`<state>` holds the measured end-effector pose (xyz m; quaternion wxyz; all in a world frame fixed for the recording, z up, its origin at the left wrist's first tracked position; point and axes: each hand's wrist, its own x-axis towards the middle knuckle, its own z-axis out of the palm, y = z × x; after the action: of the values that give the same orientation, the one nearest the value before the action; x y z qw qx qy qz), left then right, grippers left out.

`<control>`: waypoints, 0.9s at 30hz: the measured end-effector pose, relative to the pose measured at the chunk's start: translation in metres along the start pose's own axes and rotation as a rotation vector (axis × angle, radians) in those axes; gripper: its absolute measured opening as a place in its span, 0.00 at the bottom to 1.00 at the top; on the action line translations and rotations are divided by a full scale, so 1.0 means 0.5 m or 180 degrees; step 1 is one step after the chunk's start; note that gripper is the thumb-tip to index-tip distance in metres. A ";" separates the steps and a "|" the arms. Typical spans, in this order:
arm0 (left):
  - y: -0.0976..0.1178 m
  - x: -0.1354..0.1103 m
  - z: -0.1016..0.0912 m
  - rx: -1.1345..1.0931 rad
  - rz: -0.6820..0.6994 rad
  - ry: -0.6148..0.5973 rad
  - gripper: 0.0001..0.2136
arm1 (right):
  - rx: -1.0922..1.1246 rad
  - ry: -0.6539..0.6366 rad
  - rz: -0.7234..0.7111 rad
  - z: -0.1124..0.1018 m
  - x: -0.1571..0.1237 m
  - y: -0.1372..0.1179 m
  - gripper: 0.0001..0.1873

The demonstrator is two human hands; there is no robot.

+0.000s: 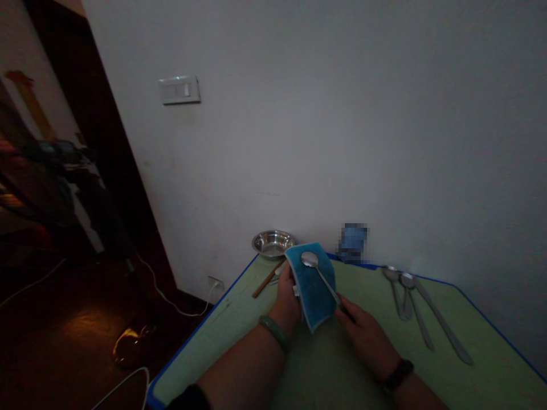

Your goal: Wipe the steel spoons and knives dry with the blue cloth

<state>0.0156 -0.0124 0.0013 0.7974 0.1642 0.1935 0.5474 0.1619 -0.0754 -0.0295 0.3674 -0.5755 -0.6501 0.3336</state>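
Note:
My left hand holds up a blue cloth, its fingers closed behind it. My right hand grips the handle of a metal spoon. The spoon's bowl rests against the top of the cloth. Both hands hover over the light green table with a blue rim. A green bangle circles my left wrist and a dark band my right.
A steel bowl stands at the table's far corner, with a wooden stick beside it. Several spoons lie at the right. A blurred blue object sits against the white wall. Cables cross the dark floor at left.

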 end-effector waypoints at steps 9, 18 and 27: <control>0.001 -0.002 0.003 -0.0020 -0.0007 0.0021 0.13 | -0.0006 0.0029 -0.0004 -0.001 -0.003 -0.001 0.25; 0.001 0.001 0.001 -0.0044 0.0021 0.0056 0.15 | 0.0025 0.0002 -0.0029 -0.002 -0.001 -0.005 0.24; -0.002 0.002 0.001 -0.0024 -0.0055 -0.0099 0.16 | 0.0093 0.0183 0.0079 0.002 -0.001 0.001 0.27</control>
<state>0.0171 -0.0121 0.0012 0.8056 0.1680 0.1804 0.5387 0.1611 -0.0756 -0.0306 0.3901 -0.5874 -0.6271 0.3309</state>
